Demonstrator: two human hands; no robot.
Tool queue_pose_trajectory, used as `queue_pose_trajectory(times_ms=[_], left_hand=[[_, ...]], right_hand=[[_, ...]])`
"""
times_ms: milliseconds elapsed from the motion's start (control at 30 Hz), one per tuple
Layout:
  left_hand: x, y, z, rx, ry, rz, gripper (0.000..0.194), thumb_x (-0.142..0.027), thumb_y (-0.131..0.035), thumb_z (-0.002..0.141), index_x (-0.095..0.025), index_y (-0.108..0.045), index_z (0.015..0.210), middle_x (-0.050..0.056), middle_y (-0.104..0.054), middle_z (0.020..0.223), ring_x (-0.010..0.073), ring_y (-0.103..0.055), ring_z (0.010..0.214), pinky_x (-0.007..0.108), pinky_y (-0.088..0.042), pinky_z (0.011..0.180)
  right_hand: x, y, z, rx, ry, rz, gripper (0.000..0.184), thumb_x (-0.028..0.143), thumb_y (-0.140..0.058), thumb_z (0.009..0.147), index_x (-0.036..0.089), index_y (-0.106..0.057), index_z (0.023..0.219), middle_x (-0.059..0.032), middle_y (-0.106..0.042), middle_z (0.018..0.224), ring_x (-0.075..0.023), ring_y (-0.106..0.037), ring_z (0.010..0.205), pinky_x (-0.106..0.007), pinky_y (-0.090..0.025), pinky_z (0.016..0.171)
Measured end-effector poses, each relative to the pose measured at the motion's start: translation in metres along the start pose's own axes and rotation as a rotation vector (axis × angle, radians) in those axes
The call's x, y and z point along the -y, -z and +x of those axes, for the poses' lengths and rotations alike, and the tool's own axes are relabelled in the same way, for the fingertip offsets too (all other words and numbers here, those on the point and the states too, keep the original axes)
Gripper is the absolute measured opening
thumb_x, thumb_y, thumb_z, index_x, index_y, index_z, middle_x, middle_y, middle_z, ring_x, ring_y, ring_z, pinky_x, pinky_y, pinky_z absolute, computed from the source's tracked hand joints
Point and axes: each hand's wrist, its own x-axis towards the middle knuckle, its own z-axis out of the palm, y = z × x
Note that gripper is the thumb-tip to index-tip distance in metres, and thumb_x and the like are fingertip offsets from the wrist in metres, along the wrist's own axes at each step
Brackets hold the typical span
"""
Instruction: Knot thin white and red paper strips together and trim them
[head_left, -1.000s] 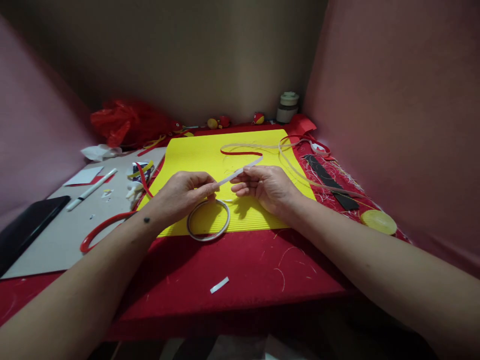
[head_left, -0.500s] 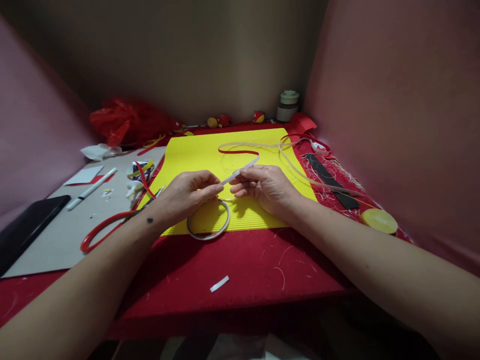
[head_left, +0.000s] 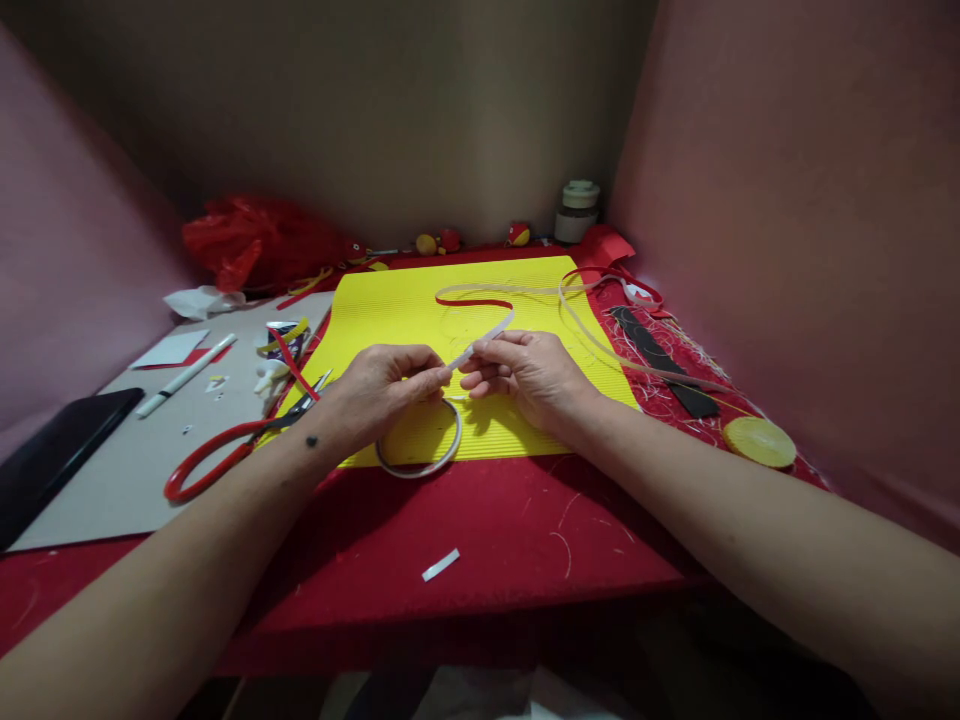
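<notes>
My left hand (head_left: 382,388) and my right hand (head_left: 525,372) meet above a yellow corrugated sheet (head_left: 390,305), each pinching the same thin white-backed strip (head_left: 487,335). The strip runs up and away from my fingers, turns red at a bend (head_left: 472,301), and trails off to the right as a long pale ribbon (head_left: 600,345). Below my left hand a loop of the strip (head_left: 420,445) lies as a ring on the sheet's near edge. Both hands have fingers closed in a pinch.
Red-handled scissors (head_left: 225,455) lie left of my left wrist on a grey board (head_left: 112,470). A white pen (head_left: 184,376), paper scraps, a dark tablet (head_left: 52,450), a red plastic bag (head_left: 247,240), a jar (head_left: 577,210), a yellow disc (head_left: 759,441) and a white scrap (head_left: 440,565) surround the sheet on the red tabletop.
My hands have drawn closer together along the strip, the left sliding right, so the stretch between them is shorter. The strip's far bend has shifted slightly left.
</notes>
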Motion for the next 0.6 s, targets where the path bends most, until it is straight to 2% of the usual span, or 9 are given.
queue_pose_trajectory(times_ms=[167,433,600], left_hand=[[0.0027,-0.0012,-0.0001,0.013,0.031,-0.021,0.033,-0.045,-0.051,0.081,-0.014,-0.063,0.073,0.001,-0.059,0.064,0.0103,-0.048,0.058,0.019,-0.036,0.050],[-0.0001,-0.0009,-0.0001,0.009,0.024,-0.044,0.029,-0.040,-0.052,0.081,-0.015,-0.062,0.072,0.001,-0.059,0.065,0.0106,-0.049,0.059,0.019,-0.038,0.052],[0.0002,-0.0015,0.0003,0.005,0.046,-0.047,0.029,-0.041,-0.052,0.080,-0.015,-0.063,0.072,0.001,-0.059,0.064,0.0100,-0.048,0.057,0.019,-0.037,0.050]], right_hand=[[-0.0003,-0.0001,-0.0007,0.022,-0.004,0.020,0.011,0.011,-0.058,0.079,0.012,-0.061,0.068,-0.0036,-0.066,0.061,-0.0105,-0.061,0.048,-0.022,-0.052,0.050],[-0.0014,-0.0004,0.0007,-0.013,0.021,-0.012,0.017,0.011,-0.058,0.080,0.013,-0.059,0.064,-0.0028,-0.065,0.057,-0.0097,-0.060,0.048,-0.020,-0.051,0.048],[-0.0030,-0.0005,-0.0001,0.038,-0.008,0.023,0.013,0.013,-0.059,0.080,0.013,-0.060,0.067,-0.0041,-0.066,0.061,-0.0110,-0.061,0.049,-0.023,-0.052,0.051]])
